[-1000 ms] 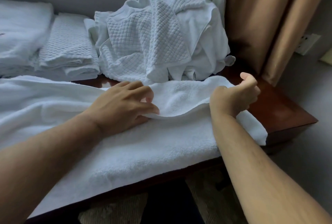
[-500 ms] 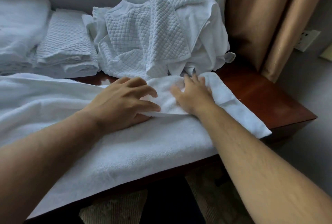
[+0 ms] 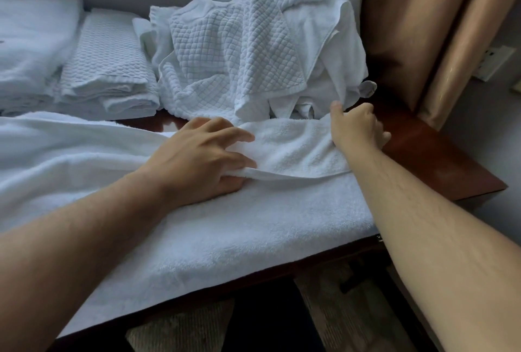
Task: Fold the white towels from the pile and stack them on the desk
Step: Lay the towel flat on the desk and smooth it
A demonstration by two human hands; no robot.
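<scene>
White terry and waffle-weave folded towels point(image 3: 104, 69) lie stacked far left, beyond the left hand point(image 3: 197, 159): the part we judge finished. That hand pinches the doubled edge of the spread towel point(image 3: 225, 224), thumb tucked under the flap and fingers over it. Across the flap, the right hand point(image 3: 356, 126) has its fingers curled at the towel's far corner; we cannot tell whether it truly grips. Behind both hands the unfolded pile point(image 3: 248, 49) remains on the wooden surface point(image 3: 434, 165), so we judge much work left.
</scene>
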